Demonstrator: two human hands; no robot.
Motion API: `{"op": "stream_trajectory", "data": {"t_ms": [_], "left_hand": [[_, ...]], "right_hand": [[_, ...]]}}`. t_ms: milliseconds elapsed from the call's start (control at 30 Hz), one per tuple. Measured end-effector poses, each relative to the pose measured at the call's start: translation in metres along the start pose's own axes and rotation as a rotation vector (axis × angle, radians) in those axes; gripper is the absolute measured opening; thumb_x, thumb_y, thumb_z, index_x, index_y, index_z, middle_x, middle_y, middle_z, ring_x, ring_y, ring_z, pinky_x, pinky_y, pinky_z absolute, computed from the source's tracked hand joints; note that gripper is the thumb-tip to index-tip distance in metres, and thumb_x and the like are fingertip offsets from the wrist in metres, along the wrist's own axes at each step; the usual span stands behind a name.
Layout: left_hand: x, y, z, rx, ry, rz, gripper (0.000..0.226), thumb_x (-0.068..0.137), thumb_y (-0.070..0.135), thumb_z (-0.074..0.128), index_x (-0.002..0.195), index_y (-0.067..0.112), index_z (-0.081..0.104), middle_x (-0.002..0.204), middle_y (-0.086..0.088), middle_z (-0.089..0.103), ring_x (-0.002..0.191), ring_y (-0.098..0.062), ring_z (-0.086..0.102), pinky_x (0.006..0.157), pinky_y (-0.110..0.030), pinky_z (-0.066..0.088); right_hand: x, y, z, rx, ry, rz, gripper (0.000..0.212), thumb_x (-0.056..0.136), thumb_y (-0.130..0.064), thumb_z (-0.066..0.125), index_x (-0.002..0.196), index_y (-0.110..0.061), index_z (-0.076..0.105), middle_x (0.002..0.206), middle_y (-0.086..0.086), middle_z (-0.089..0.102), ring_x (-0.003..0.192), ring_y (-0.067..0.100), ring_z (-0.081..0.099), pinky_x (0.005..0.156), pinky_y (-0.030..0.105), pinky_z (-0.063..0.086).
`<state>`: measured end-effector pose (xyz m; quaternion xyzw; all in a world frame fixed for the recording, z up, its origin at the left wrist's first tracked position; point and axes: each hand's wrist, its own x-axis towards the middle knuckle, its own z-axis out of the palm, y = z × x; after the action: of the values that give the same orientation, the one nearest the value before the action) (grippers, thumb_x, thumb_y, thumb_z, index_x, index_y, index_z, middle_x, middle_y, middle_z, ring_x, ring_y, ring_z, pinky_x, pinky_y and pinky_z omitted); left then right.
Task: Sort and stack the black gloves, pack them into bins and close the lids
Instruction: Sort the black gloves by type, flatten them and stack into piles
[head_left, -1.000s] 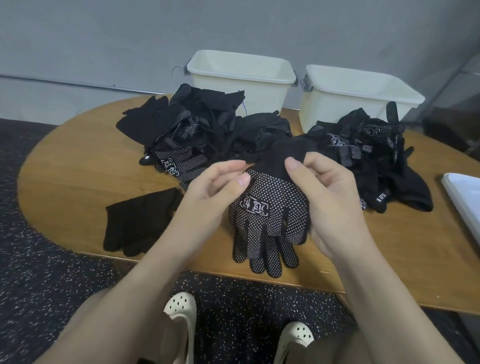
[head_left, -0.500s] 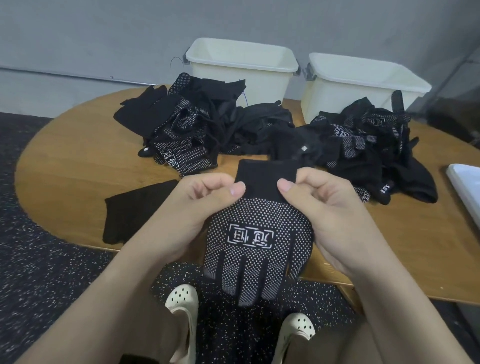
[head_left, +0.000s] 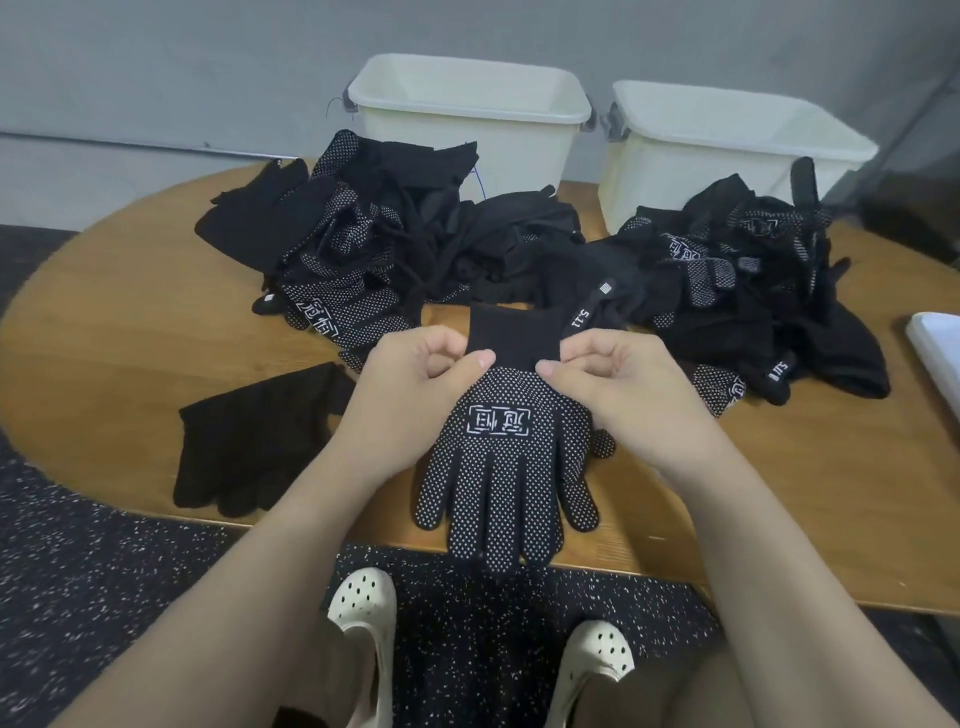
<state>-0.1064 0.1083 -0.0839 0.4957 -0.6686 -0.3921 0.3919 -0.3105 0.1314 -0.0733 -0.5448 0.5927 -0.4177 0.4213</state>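
**One dotted glove held up over the table edge**

Two cream plastic bins (head_left: 467, 111) (head_left: 727, 140) stand open behind a heap of black knit gloves (head_left: 519, 249) on the oval wooden table (head_left: 104, 338). One plain glove (head_left: 249, 441) lies apart at the left. The left hand (head_left: 415, 374) and right hand (head_left: 623, 384), fingers curled, each pinch the cuff of one white-dotted glove (head_left: 498, 467), its fingers hanging past the table's near edge.

Dotted glove (head_left: 506, 457): drawn clear of pile toward near edge of surface (head_left: 130, 332); now spread flat, cuff pinched by left hand (head_left: 423, 379) and right hand (head_left: 618, 384).

A plain workroom — grey wall (head_left: 156, 62), speckled floor (head_left: 93, 597), wooden table (head_left: 130, 332) with plastic bins (head_left: 467, 130).
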Motion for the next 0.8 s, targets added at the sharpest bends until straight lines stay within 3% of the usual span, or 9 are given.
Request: {"op": "stream_trajectory", "data": {"t_ms": [100,200,400,567,667,800], "left_hand": [[0.005,-0.008,0.003,0.101,0.018,0.010,0.031,0.099,0.029,0.067,0.072,0.013,0.064,0.058,0.001,0.069,0.055,-0.018,0.064,0.063,-0.029,0.051],[0.007,-0.011,0.004,0.201,0.074,0.028,0.035,0.098,0.030,0.068,0.066,0.021,0.057,0.047,0.013,0.058,0.046,-0.005,0.052,0.058,-0.018,0.041],[0.013,-0.025,0.003,0.337,0.113,0.049,0.031,0.092,0.039,0.074,0.071,0.021,0.062,0.050,0.005,0.057,0.051,-0.010,0.051,0.065,-0.031,0.050],[0.013,-0.027,-0.001,0.371,0.121,0.037,0.020,0.090,0.036,0.077,0.077,0.023,0.071,0.058,0.010,0.064,0.063,-0.006,0.063,0.074,-0.038,0.057],[0.013,-0.029,0.000,0.383,0.125,0.045,0.017,0.091,0.034,0.076,0.081,0.022,0.071,0.059,0.010,0.064,0.063,-0.006,0.062,0.075,-0.038,0.057],[0.008,-0.029,-0.001,0.569,0.156,0.205,0.016,0.097,0.028,0.067,0.109,0.016,0.070,0.095,0.008,0.063,0.090,-0.013,0.060,0.085,-0.037,0.054]], "right_hand": [[0.007,0.003,0.003,-0.072,0.057,-0.010,0.020,0.089,-0.019,0.080,0.073,-0.022,0.069,0.067,-0.007,0.073,0.061,0.004,0.065,0.063,0.018,0.047],[0.017,0.005,0.008,-0.134,0.108,-0.010,0.022,0.087,-0.021,0.082,0.073,-0.021,0.066,0.061,-0.012,0.068,0.057,0.001,0.059,0.059,0.013,0.044],[0.027,0.012,0.015,-0.330,0.137,-0.030,0.021,0.087,-0.028,0.082,0.075,-0.026,0.065,0.075,-0.005,0.074,0.070,0.006,0.065,0.067,0.023,0.045],[0.029,0.014,0.014,-0.423,0.163,-0.035,0.021,0.086,-0.032,0.082,0.074,-0.026,0.066,0.069,-0.009,0.071,0.068,0.001,0.065,0.062,0.020,0.043],[0.030,0.019,0.013,-0.459,0.176,-0.044,0.021,0.086,-0.032,0.082,0.072,-0.027,0.068,0.065,-0.012,0.069,0.067,0.002,0.064,0.065,0.026,0.047],[0.029,0.024,0.012,-0.511,0.178,-0.092,0.018,0.088,-0.030,0.080,0.074,-0.028,0.068,0.069,-0.013,0.067,0.069,0.003,0.062,0.068,0.027,0.052]]}}
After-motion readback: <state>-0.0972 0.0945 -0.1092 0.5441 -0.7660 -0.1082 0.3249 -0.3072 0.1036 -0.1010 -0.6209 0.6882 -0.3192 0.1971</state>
